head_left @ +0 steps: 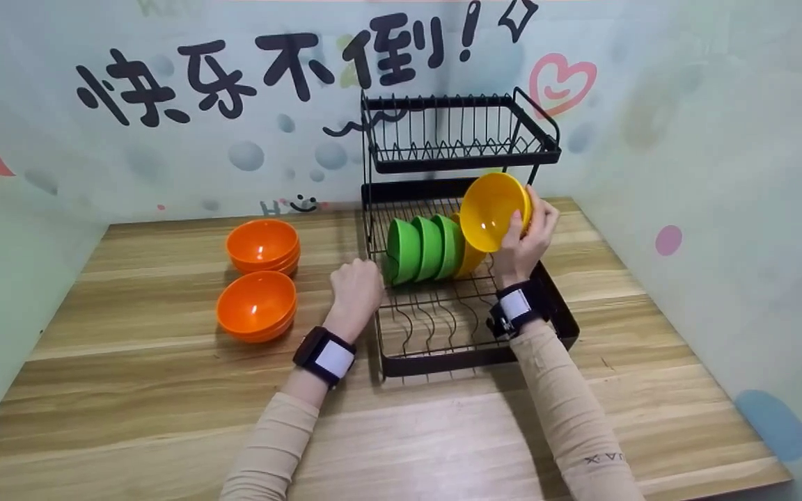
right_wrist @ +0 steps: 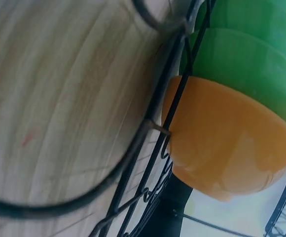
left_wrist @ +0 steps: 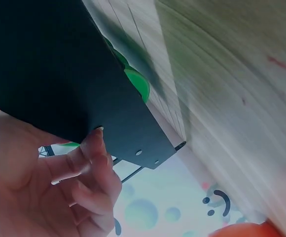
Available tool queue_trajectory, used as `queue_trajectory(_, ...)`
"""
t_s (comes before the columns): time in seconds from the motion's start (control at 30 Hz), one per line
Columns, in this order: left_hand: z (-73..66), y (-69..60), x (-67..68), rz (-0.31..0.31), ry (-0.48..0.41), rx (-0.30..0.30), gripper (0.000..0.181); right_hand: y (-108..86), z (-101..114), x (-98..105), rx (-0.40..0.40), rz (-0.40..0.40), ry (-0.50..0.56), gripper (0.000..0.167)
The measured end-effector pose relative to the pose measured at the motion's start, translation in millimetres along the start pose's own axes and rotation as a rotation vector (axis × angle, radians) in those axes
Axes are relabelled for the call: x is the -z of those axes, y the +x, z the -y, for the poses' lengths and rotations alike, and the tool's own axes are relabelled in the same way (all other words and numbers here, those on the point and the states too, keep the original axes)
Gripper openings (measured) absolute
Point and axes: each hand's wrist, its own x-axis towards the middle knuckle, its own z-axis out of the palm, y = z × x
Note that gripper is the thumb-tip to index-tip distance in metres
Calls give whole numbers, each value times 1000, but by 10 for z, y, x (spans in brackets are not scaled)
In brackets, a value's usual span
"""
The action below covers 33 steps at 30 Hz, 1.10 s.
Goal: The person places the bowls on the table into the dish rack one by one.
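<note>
A black two-tier dish rack (head_left: 443,360) stands on the wooden table. My left hand (head_left: 358,296) is at its left side; in the left wrist view the curled fingers (left_wrist: 101,163) and thumb grip the edge of the black side panel (left_wrist: 143,136). With my right hand (head_left: 532,240) I hold a yellow bowl (head_left: 491,209) by its right side, tilted, its inside facing me, over the lower tier. Beneath it another yellow bowl (head_left: 472,261) stands on edge in the wires, beside three green bowls (head_left: 404,250). The right wrist view shows that racked yellow bowl (right_wrist: 227,138) but not the hand.
To the left of the rack sit two short stacks of orange bowls, a back stack (head_left: 263,243) and a front stack (head_left: 257,306). The upper tier (head_left: 467,165) overhangs the back of the lower one. Printed walls (head_left: 721,174) enclose the table.
</note>
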Motion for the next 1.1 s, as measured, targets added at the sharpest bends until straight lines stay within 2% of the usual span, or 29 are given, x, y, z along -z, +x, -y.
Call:
queue_trajectory(0.1, -18, -1, 1, 18, 12, -2, 18, 18, 0, 12, -5, -29, -2, 50)
queue_trajectory(0.17, -22, -4, -3, 8, 17, -4, 17, 13, 115, 30, -13, -41, 4, 48)
queue_trajectory(0.23, -29, -14, -8, -11, 28, -11, 16, 17, 142, 35, -18, -50, 4, 47)
queue_trajectory(0.33, -49, -36, -8, -50, 47, -28, 17, 31, 123, 51, -35, -43, -22, 46)
queue_trajectory(0.43, -68, -54, 0, -60, 59, -35, 19, 59, -37, 55, -66, -26, -59, 45)
queue_trajectory(0.6, -73, -56, -10, -47, 59, -34, 20, 67, -43, 76, -135, -2, -76, 44)
queue_trajectory(0.77, -69, -46, -32, -52, 59, -29, 20, 79, -41, 69, -153, -9, -88, 41)
queue_trajectory(0.93, -70, -41, -39, -45, 58, -20, 21, 91, -61, 58, -156, -1, -168, 40)
queue_trajectory(1.1, -71, -30, -38, -21, 56, -19, 22, 118, -94, 27, -179, 54, -284, 39)
